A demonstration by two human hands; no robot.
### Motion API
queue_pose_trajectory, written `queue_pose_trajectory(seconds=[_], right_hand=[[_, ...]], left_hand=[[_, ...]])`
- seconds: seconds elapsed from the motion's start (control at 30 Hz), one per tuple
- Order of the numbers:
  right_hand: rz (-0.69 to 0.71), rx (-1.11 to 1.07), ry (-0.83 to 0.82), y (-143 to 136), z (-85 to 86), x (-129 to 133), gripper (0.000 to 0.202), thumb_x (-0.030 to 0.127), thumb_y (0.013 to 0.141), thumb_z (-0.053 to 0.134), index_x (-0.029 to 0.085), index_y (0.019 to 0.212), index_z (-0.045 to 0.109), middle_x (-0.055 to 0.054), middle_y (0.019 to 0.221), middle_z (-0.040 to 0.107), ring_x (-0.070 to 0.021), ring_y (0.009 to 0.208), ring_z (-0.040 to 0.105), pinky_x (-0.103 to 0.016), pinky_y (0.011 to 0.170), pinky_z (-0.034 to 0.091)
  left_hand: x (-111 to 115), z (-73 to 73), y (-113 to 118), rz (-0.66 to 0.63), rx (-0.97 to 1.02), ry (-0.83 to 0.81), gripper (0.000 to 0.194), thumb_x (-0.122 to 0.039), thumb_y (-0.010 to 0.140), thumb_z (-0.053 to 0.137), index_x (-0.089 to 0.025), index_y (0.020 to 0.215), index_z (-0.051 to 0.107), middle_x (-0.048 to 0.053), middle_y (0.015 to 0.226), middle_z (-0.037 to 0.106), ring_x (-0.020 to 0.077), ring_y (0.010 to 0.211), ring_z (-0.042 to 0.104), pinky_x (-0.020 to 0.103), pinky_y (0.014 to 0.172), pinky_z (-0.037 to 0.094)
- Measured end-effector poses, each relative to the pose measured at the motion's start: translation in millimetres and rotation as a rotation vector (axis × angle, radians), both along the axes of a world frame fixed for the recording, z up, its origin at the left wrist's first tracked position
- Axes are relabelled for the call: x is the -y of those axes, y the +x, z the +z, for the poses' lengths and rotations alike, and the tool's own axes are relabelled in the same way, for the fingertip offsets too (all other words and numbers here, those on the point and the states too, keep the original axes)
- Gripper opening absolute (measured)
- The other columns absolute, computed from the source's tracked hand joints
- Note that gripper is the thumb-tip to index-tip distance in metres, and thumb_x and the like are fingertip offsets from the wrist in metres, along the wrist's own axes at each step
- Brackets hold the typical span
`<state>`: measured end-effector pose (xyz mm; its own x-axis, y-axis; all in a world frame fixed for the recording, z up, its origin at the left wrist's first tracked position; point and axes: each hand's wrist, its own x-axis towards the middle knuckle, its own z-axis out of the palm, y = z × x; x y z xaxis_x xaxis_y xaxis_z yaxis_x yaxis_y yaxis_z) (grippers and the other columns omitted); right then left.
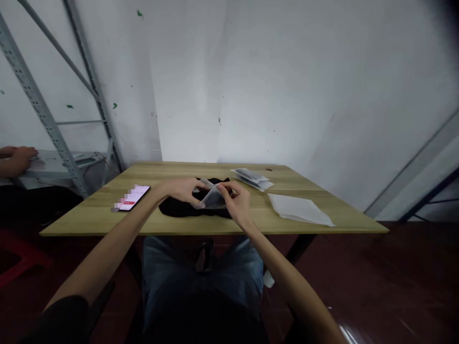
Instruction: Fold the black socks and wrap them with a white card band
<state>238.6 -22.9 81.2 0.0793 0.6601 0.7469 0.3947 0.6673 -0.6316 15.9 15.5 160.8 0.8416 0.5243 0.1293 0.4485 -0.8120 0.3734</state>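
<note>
A translucent white plastic bag (pixel 214 198) is held between my two hands, its mouth spread apart. My left hand (pixel 183 189) grips the bag's left side, with the thumb and fingers at the opening. Pinched on the upper right edge of the same bag is my right hand (pixel 234 195). Beneath the bag and both hands lies a black cloth item (pixel 175 207), partly hidden, so its kind does not show. Something dark shows through the bag's opening; whether it is inside or behind cannot be told.
Right of my hands, a flat white bag (pixel 299 209) lies on the wooden table (pixel 344 220). Behind it are several stacked bags (pixel 252 178) with dark contents. A phone (pixel 135 198) rests at left. Beyond stands a metal rack (pixel 46 110), with another person's hands (pixel 19 160) past it.
</note>
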Motion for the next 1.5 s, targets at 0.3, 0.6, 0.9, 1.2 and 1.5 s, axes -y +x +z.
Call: queue_pose_trajectory(seconds=[0.3, 0.6, 0.9, 1.2, 1.5], right_hand=[[-0.004, -0.052, -0.011, -5, -6.5, 20, 0.033, 0.051, 0.099, 0.064, 0.023, 0.097, 0.082, -0.007, 0.098, 0.079, -0.022, 0.087, 0.071, -0.028, 0.06, 0.05], [-0.049, -0.162, -0.027, 29, -7.9, 15, 0.042, 0.06, 0.098, 0.063, 0.021, 0.102, 0.078, -0.011, 0.108, 0.077, -0.0247, 0.093, 0.071, -0.029, 0.059, 0.058], [-0.086, -0.131, 0.024, 53, -14.2, -7, 0.06, 0.058, 0.094, 0.07, 0.021, 0.14, 0.064, -0.017, 0.139, 0.067, -0.0307, 0.117, 0.07, -0.043, 0.087, 0.067], [-0.387, -0.257, 0.07, 104, -16.5, -29, 0.05, 0.063, 0.093, 0.066, 0.017, 0.11, 0.074, -0.014, 0.105, 0.077, -0.0279, 0.097, 0.073, -0.048, 0.089, 0.066], [-0.38, -0.29, 0.133, 118, -1.8, -21, 0.03, 0.049, 0.094, 0.065, 0.02, 0.099, 0.072, -0.009, 0.101, 0.076, -0.0241, 0.099, 0.071, -0.041, 0.09, 0.063]], left_hand=[[-10, -1.1, 20, 0.005, -0.205, -0.012, 0.074, -0.025, 0.059, 0.083, -0.03, 0.132, 0.072, 0.002, 0.122, 0.08, 0.0296, 0.102, 0.075, 0.035, 0.087, 0.057], [-4, -18.4, 38, 0.058, 0.169, 0.232, 0.053, -0.015, 0.082, 0.064, -0.029, 0.132, 0.073, 0.005, 0.125, 0.079, 0.0277, 0.111, 0.074, 0.038, 0.095, 0.055], [0, 7.5, 57, 0.13, 0.531, 0.308, 0.032, -0.017, 0.089, 0.057, -0.016, 0.117, 0.072, 0.008, 0.115, 0.077, 0.0232, 0.107, 0.071, 0.037, 0.098, 0.056], [-14, -31.6, 44, 0.423, 0.698, 0.759, 0.046, -0.007, 0.089, 0.057, -0.022, 0.132, 0.064, 0.01, 0.139, 0.065, 0.0285, 0.135, 0.055, 0.049, 0.116, 0.048], [-18, -143.6, 17, 0.375, 0.24, 0.472, 0.048, -0.03, 0.099, 0.061, -0.021, 0.146, 0.058, 0.012, 0.149, 0.063, 0.0307, 0.145, 0.052, 0.051, 0.124, 0.043]])
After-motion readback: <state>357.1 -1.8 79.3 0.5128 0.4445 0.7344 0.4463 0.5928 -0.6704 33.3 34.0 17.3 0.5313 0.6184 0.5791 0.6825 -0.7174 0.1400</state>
